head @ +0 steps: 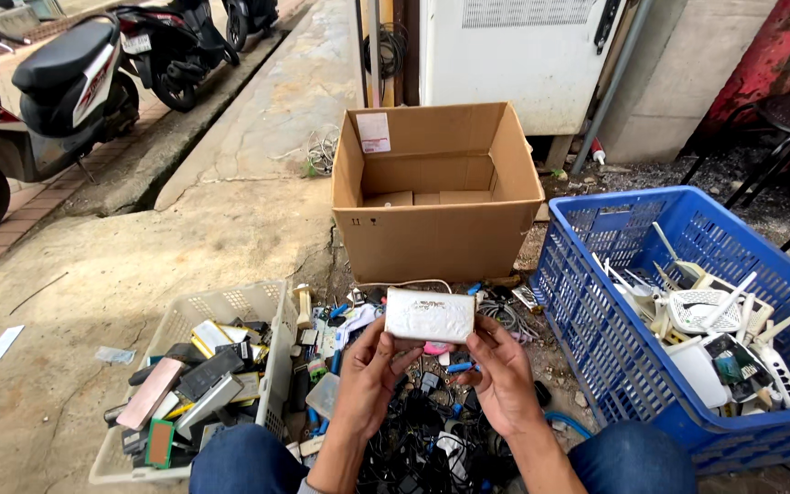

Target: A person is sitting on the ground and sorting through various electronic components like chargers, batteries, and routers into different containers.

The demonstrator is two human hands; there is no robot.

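A white power bank is gripped at its lower edge by the left hand and right hand; it is judged rigid, smooth, moderately heavy.

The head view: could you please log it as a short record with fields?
left hand: grips white box, left end
right hand: grips its right end
below hands: heap of cables
left: white basket of flat devices
right: blue crate of white routers
ahead: open carton
far left: scooters
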